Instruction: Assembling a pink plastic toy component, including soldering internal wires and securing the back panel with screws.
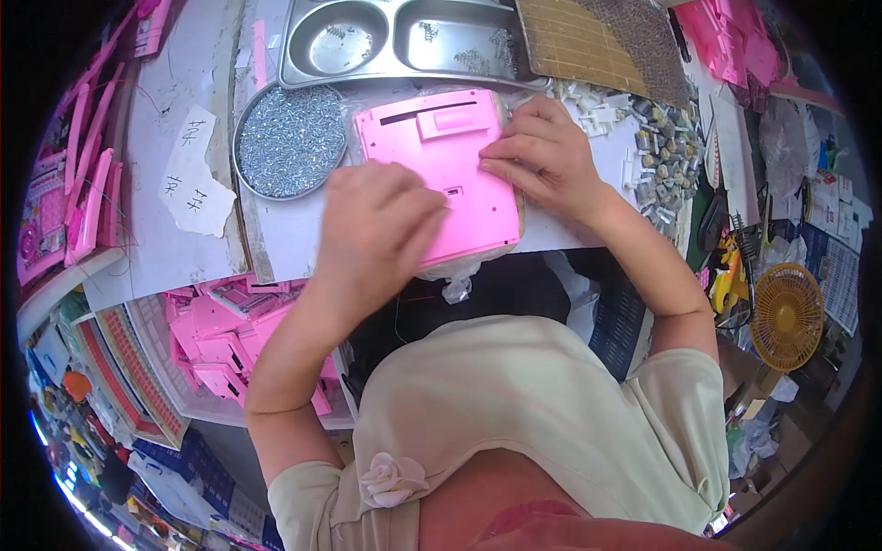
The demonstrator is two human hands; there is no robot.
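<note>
A pink plastic casing (pixel 459 225) lies on the table in front of me, with a long dark slot and a raised block near its far edge. Small holes dot its surface, and a little rectangular opening sits near its middle. Clear plastic wrap (pixel 457 283) shows under its near edge. My left hand (pixel 375 225), somewhat blurred, is over the casing's left side with fingers curled together near that opening. My right hand (pixel 547 156) rests at the right edge, thumb and forefinger pinched close over the surface. Whatever either pinch holds is too small or hidden.
A round dish of small screws (pixel 289 142) stands left of the casing. Behind it is a metal compartment tray (pixel 390 41) beside a cardboard sheet (pixel 597 41). Small motors (pixel 661 165) and white parts (pixel 595 108) lie right. A crate of pink casings (pixel 216 340) is lower left.
</note>
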